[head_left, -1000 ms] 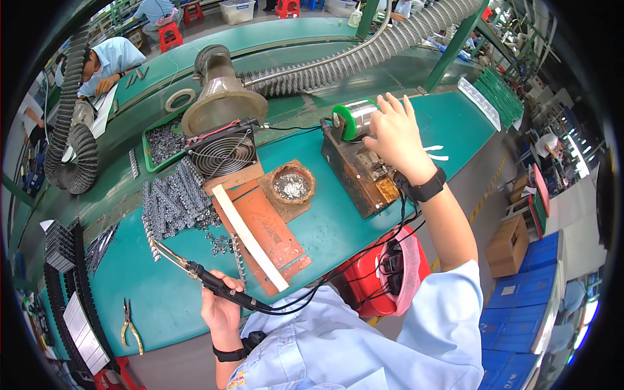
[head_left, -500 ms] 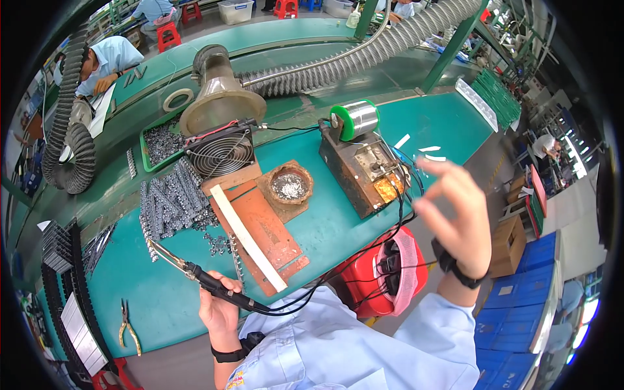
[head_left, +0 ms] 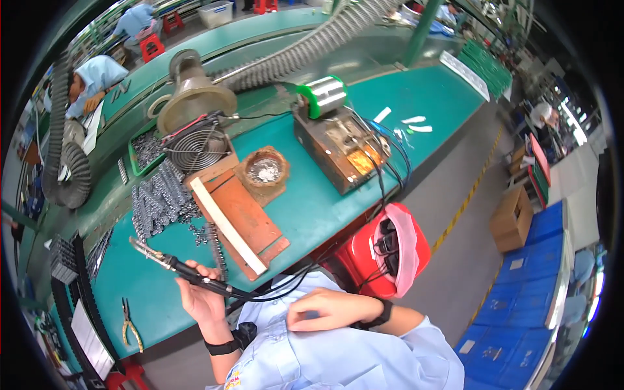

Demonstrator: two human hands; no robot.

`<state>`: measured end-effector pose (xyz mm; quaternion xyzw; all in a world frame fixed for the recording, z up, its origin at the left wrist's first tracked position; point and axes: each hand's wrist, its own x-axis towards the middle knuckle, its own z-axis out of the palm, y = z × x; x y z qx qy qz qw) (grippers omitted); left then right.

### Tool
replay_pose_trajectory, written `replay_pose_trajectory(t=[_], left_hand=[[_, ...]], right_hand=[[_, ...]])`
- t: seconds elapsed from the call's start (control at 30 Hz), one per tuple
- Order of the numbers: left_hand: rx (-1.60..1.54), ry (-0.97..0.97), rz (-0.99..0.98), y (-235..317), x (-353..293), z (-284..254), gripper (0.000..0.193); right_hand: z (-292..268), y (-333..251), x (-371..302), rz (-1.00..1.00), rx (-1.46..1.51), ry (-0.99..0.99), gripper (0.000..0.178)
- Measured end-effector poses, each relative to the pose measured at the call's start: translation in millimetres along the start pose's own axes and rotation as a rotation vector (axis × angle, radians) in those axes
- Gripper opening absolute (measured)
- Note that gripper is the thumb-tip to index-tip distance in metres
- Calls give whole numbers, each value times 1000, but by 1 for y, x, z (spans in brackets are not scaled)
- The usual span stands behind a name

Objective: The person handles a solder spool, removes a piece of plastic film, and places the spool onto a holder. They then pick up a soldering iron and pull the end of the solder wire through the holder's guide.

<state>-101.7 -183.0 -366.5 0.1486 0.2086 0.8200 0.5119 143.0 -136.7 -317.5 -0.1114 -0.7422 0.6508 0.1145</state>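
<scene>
In my left hand (head_left: 207, 300) lies a soldering iron (head_left: 195, 276) with a black handle, held between thumb and fingers. Its bare metal tip points up and left over the green bench mat. Black cables trail from the handle's back end across my shirt to the right. My right hand (head_left: 325, 309) is in front of my chest, its fingers curled in; whether anything is inside them is hidden. Beyond the iron lie a long strip of small metal parts (head_left: 216, 250) and a reddish-brown board (head_left: 250, 224) carrying a pale wooden strip (head_left: 227, 224).
A pile of metal strips (head_left: 159, 201), a fan (head_left: 198, 149) and a fume hood (head_left: 195, 104) stand beyond. Right of a round dish (head_left: 265, 170) sits a metal box (head_left: 341, 149) with a green solder spool (head_left: 323, 97). Pliers (head_left: 130, 328) lie left; a red bin (head_left: 383, 253) stands beside the bench.
My right hand has come back from near the metal box to my chest, its fingers curling in. The left hand with the soldering iron has shifted slightly left, and the view has turned a little.
</scene>
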Motion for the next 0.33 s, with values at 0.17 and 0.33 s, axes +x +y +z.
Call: replay_pose_trajectory(t=[0.17, 0.33], left_hand=[[33, 12, 51, 3, -20, 34, 43], [156, -192, -28, -9, -21, 60, 53]], right_hand=[[29, 14, 24, -161, 107, 5, 19], [39, 7, 30, -114, 114, 15, 35]])
